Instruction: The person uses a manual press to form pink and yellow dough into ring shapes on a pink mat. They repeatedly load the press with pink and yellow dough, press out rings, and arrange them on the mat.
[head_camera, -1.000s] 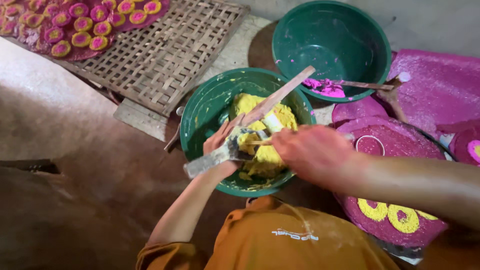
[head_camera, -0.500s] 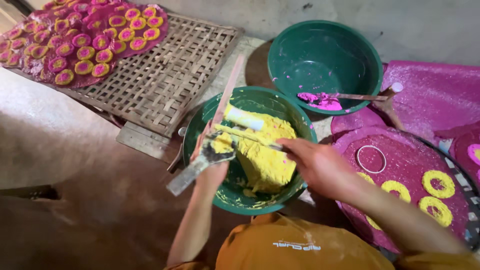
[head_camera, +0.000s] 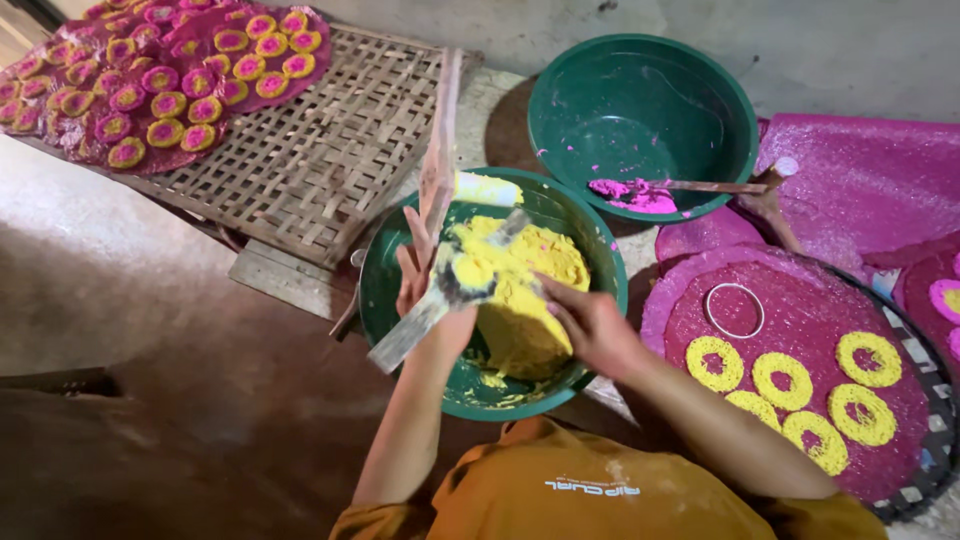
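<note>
Concrete floor, two green basins (head_camera: 395, 300), one woven bamboo mat (head_camera: 310, 150), five yellow rings (head_camera: 783, 376) on a pink tray (head_camera: 800, 320), left hand (head_camera: 425, 275) clamped around a flat scraper (head_camera: 425, 315), right hand (head_camera: 590, 325) fingers together, pressing yellow paste (head_camera: 525, 290) in the near basin.

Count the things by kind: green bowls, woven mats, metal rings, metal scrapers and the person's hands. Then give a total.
green bowls: 2
woven mat: 1
metal ring: 1
metal scraper: 1
hands, left hand and right hand: 2
Total: 7
</note>
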